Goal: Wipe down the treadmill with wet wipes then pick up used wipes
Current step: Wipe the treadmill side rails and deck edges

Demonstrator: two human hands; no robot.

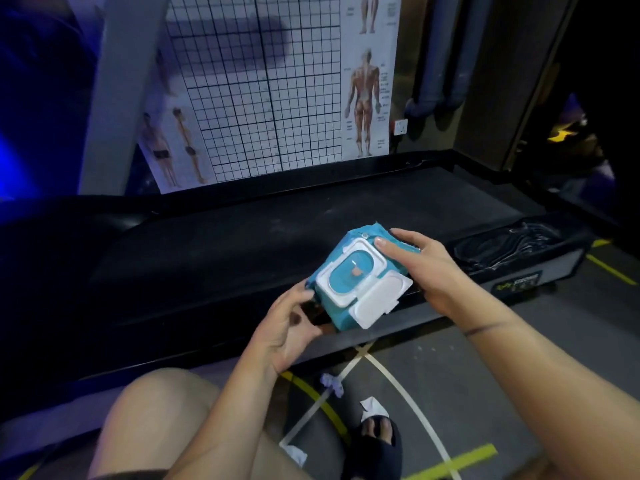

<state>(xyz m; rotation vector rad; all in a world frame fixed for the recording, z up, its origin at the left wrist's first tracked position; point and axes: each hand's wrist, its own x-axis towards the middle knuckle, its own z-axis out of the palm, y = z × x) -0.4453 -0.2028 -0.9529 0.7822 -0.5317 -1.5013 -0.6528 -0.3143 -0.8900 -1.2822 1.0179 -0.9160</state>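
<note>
Dim gym corner, gridded anatomy poster behind black treadmill deck. Held teal wipes pack above deck, long axis slanting lower-left to upper-right, white lid flipped open toward lower right. Gripped near end with left hand, clasped far end with right hand. Crumpled wipes on lined floor below.
</note>
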